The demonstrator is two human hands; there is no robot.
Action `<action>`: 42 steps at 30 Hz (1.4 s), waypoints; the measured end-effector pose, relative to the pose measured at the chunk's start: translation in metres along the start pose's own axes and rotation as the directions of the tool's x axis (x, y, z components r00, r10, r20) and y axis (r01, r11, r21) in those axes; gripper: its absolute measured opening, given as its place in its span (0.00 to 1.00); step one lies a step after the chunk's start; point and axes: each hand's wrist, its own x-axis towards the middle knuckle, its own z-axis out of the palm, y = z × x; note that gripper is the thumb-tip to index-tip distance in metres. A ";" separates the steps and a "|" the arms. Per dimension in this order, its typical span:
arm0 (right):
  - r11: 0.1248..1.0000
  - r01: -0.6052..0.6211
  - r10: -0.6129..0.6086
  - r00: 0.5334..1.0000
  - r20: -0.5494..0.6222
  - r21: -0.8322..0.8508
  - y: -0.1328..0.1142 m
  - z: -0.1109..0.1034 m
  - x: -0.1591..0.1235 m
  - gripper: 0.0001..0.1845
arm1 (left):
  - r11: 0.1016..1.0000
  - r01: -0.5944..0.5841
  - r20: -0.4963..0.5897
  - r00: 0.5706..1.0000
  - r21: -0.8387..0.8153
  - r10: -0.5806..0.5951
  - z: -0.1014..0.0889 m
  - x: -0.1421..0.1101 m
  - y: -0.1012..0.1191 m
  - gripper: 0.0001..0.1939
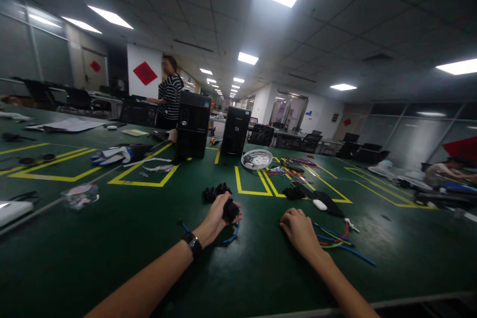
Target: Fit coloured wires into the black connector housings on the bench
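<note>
My left hand (216, 218) is closed around a small black plastic part (230, 209) on the green table (112, 238), a blue wire (231, 236) curling under it. More black parts (215, 193) lie in a heap just beyond. My right hand (299, 227) rests on the table with its fingers curled down, beside a bunch of coloured wires (337, 241); whether it holds anything is hidden. A black watch sits on my left wrist.
Two black computer towers (193, 130) (234, 131) stand farther back, with a white round basket (257, 159), loose cables (294, 166) and gloves (112, 155) around yellow tape boxes. A person in a striped shirt (169, 97) stands behind. Another person's arm (452, 169) lies at far right.
</note>
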 end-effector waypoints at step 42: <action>0.304 -0.433 -0.049 0.882 0.468 0.848 -0.112 0.039 0.028 0.32 | 0.973 -0.198 0.311 0.938 0.122 0.152 0.003 -0.008 -0.004 0.17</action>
